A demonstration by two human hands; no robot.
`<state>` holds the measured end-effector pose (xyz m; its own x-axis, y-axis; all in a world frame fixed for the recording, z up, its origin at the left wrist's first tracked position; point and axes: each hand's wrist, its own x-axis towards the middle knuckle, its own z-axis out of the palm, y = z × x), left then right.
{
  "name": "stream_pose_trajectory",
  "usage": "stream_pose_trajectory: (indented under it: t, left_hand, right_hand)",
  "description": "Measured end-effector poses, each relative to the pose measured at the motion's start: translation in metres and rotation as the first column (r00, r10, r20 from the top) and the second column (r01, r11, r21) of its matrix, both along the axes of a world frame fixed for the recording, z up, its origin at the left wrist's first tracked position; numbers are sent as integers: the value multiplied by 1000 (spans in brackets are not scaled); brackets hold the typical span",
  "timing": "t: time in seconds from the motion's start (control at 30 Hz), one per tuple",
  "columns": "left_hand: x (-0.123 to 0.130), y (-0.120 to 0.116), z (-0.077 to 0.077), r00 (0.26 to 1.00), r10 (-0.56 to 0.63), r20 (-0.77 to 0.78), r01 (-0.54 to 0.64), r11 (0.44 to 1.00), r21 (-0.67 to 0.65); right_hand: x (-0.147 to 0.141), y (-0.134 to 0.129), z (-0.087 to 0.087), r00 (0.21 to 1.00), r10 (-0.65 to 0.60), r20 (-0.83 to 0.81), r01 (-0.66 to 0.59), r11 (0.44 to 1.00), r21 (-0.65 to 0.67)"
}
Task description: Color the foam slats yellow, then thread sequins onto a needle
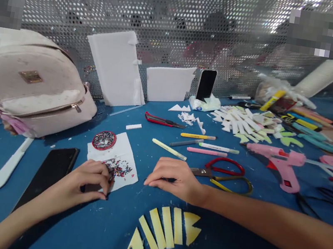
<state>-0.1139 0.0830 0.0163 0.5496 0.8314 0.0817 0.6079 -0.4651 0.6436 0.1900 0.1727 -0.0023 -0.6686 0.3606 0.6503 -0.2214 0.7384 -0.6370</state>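
Observation:
My left hand (pixel 92 180) is at the near-left edge of a white paper (pixel 128 156), thumb and forefinger pinched together. A tiny dark speck shows at these fingertips, too small to name. On that paper lie loose dark and red bead-like bits (pixel 120 168) and a round red-rimmed dish (pixel 104 140) filled with more of them. To the right, my right hand (pixel 173 180) rests low over the blue table with its fingertips pressed together; whatever they hold is hidden. Nearer me, several yellow cut pieces (pixel 165 228) form a fish shape, its head piece (pixel 136 246) bearing a dark round eye.
Beyond my right hand lie markers (pixel 198 136), red-and-yellow-handled scissors (pixel 228 174) and a red cutter (pixel 162 120). A pink glue gun (pixel 281 159) and heaped cut scraps (pixel 245 122) are right. At left are a backpack (pixel 34 82), a black phone (pixel 48 171) and a white knife (pixel 9 167).

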Motion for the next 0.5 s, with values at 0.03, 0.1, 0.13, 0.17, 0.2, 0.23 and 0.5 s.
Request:
stream_pose_trajectory:
  t: [0.03,0.1,0.13,0.17,0.2,0.23,0.5]
  left_hand:
    - [0,0,0,1000,3,5,-3,1000,-4]
    - [1,-1,0,1000,7,6,-7,1000,-5]
    - [1,-1,0,1000,6,5,-6,1000,-1]
    - [2,-1,1,1000,4,4,-4,1000,6]
    - [2,-1,1,1000,-3,-2,3,1000,10]
    - [2,-1,2,1000,-12,-17,12,1000,8]
    - [4,-4,9,994,100,39,-104,988,118]
  right_hand:
    - [0,0,0,1000,-1,3,1,1000,-2]
    - [-1,1,-1,1000,-3,10,3,1000,-9]
    - [-1,1,-1,1000,-5,12,5,1000,-14]
    - [-1,1,-1,1000,-8,12,8,1000,-20]
    - [-1,1,-1,1000,-12,9,12,1000,-24]
    - [-2,1,0,1000,-17,3,17,999,-28]
    - [-3,1,2,999,-33,14,34,998,-48]
